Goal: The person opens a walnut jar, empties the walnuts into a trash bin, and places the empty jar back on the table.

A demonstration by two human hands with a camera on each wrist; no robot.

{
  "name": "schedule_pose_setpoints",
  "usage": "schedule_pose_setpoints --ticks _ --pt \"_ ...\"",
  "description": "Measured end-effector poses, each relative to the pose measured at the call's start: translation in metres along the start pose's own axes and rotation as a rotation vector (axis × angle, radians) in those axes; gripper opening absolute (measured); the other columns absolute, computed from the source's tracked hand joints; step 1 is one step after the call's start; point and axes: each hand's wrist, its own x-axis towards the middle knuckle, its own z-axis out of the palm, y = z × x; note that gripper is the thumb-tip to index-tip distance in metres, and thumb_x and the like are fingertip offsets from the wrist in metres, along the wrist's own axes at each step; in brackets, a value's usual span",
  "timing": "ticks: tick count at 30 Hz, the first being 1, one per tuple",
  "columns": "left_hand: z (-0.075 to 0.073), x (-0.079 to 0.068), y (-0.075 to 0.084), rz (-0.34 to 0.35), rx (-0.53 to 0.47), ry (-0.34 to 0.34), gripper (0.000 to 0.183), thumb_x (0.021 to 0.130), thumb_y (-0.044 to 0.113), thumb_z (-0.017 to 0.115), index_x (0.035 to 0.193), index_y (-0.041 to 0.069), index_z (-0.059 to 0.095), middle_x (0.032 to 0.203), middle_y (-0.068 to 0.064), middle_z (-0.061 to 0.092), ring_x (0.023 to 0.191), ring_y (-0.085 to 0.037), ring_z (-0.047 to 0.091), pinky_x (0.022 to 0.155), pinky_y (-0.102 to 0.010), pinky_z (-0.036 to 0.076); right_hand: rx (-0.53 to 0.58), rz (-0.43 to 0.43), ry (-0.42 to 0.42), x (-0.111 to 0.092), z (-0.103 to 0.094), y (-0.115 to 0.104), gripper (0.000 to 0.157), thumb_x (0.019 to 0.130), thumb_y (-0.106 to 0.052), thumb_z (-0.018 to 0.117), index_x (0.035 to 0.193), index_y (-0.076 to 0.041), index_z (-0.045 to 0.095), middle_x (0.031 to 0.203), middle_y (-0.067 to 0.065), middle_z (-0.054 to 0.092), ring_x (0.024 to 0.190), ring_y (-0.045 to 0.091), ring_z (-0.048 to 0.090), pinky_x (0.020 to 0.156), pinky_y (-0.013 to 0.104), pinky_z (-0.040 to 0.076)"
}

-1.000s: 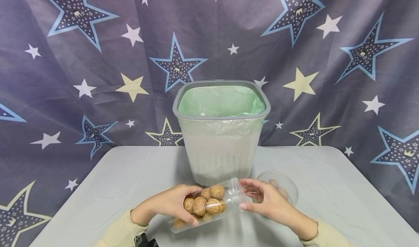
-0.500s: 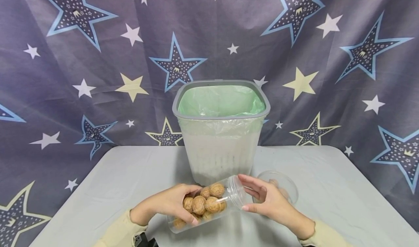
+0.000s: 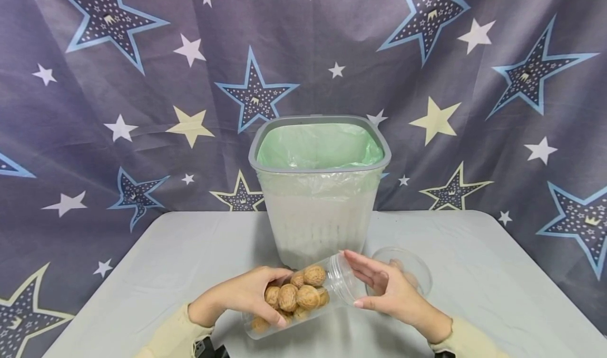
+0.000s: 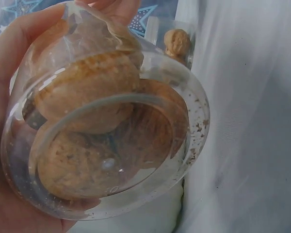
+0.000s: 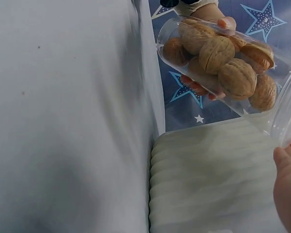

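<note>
My left hand [image 3: 248, 294] grips a clear plastic jar [image 3: 332, 297] round its body, with the thumb in front. Several walnuts [image 3: 287, 297] lie inside. The jar is tilted, its ridged end raised to the right. At that end, my right hand [image 3: 393, 289] has the fingertips on the upper edge and the thumb at the lower edge. Whether the clear end is a lid or a bare mouth I cannot tell. The left wrist view looks into the base of the jar [image 4: 201, 121]; the right wrist view shows walnuts [image 5: 237, 77] and some right-hand fingers.
A bin [image 3: 317, 215] with a grey rim and green liner stands just behind the jar. Beyond the right hand sits a clear round container [image 3: 424, 268] with brownish contents, partly hidden. The grey-white table [image 3: 189, 252] ends at a star-patterned curtain [image 3: 199, 163].
The right hand's fingers have slid up along the jar's end while its thumb has moved slightly right and down. The ridged end has tipped slightly up; the left hand is nearly still.
</note>
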Motion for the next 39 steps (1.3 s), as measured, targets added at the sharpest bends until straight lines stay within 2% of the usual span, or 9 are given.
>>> schedule_pose_setpoints --ticks 8,14,17,19,25,29,32,34,39 --pt "-0.001 -0.001 0.000 0.013 -0.005 -0.011 0.053 0.066 0.023 0.081 0.114 0.014 0.060 0.094 0.008 0.065 0.084 -0.004 0.060 0.078 -0.023 0.050 -0.003 -0.036 -0.045 0.000 -0.003 0.004 0.074 0.078 0.020 0.061 0.137 0.023 0.017 0.152 0.015 0.027 0.140 0.017 0.026 0.110 0.028 0.025" --pt "-0.001 -0.001 0.000 0.022 -0.001 0.002 0.052 0.066 0.023 0.080 0.113 0.013 0.061 0.092 0.008 0.065 0.082 -0.004 0.060 0.076 -0.023 0.050 -0.072 -0.043 -0.073 0.002 -0.005 0.005 0.080 0.075 0.021 0.062 0.140 0.020 0.016 0.151 0.025 0.020 0.141 0.019 0.021 0.111 0.028 0.021" --pt "-0.001 -0.001 0.000 0.022 0.002 0.008 0.051 0.066 0.022 0.080 0.112 0.013 0.061 0.091 0.008 0.065 0.081 -0.004 0.059 0.075 -0.023 0.050 -0.107 -0.027 -0.061 0.002 -0.005 0.004 0.081 0.077 0.017 0.063 0.142 0.017 0.015 0.149 0.031 0.017 0.142 0.019 0.019 0.112 0.026 0.018" --pt "-0.001 -0.001 0.000 0.015 -0.001 0.008 0.050 0.066 0.022 0.080 0.112 0.012 0.061 0.092 0.008 0.065 0.082 -0.004 0.059 0.076 -0.023 0.050 -0.147 0.006 -0.019 0.002 -0.002 0.002 0.077 0.080 0.012 0.063 0.142 0.016 0.017 0.147 0.033 0.017 0.141 0.016 0.021 0.112 0.024 0.018" --pt "0.000 -0.001 -0.002 -0.005 -0.003 0.019 0.049 0.066 0.022 0.080 0.111 0.012 0.061 0.092 0.008 0.065 0.082 -0.004 0.059 0.076 -0.022 0.050 -0.273 0.161 0.184 0.004 0.013 -0.006 0.056 0.089 0.004 0.058 0.135 0.020 0.031 0.136 0.041 0.033 0.129 0.002 0.039 0.103 0.016 0.033" --pt "0.000 -0.001 -0.002 -0.010 -0.003 0.027 0.050 0.067 0.023 0.081 0.111 0.012 0.061 0.091 0.008 0.065 0.081 -0.004 0.060 0.076 -0.022 0.050 -0.332 0.308 0.295 0.006 0.023 -0.014 0.053 0.089 -0.004 0.061 0.131 0.019 0.039 0.132 0.037 0.044 0.124 0.021 0.049 0.099 0.019 0.040" --pt "-0.001 -0.001 -0.001 -0.019 0.008 0.036 0.050 0.066 0.024 0.081 0.111 0.012 0.061 0.091 0.008 0.065 0.081 -0.004 0.060 0.076 -0.022 0.050 -0.342 0.403 0.332 0.006 0.027 -0.018 0.055 0.088 -0.009 0.064 0.129 0.019 0.041 0.128 0.035 0.049 0.117 0.039 0.052 0.095 0.026 0.046" --pt "0.000 -0.002 -0.001 -0.024 0.018 0.042 0.051 0.066 0.025 0.081 0.111 0.012 0.061 0.091 0.008 0.065 0.081 -0.004 0.059 0.075 -0.022 0.050 -0.330 0.447 0.340 0.007 0.028 -0.019 0.056 0.088 -0.011 0.064 0.129 0.020 0.041 0.126 0.036 0.050 0.113 0.042 0.054 0.092 0.030 0.048" --pt "0.000 -0.001 -0.001 -0.013 0.040 0.047 0.050 0.066 0.026 0.081 0.109 0.012 0.061 0.091 0.009 0.065 0.080 -0.003 0.059 0.074 -0.022 0.050 -0.301 0.498 0.361 0.008 0.027 -0.020 0.055 0.088 -0.013 0.065 0.127 0.020 0.044 0.122 0.035 0.053 0.110 0.039 0.058 0.087 0.028 0.051"
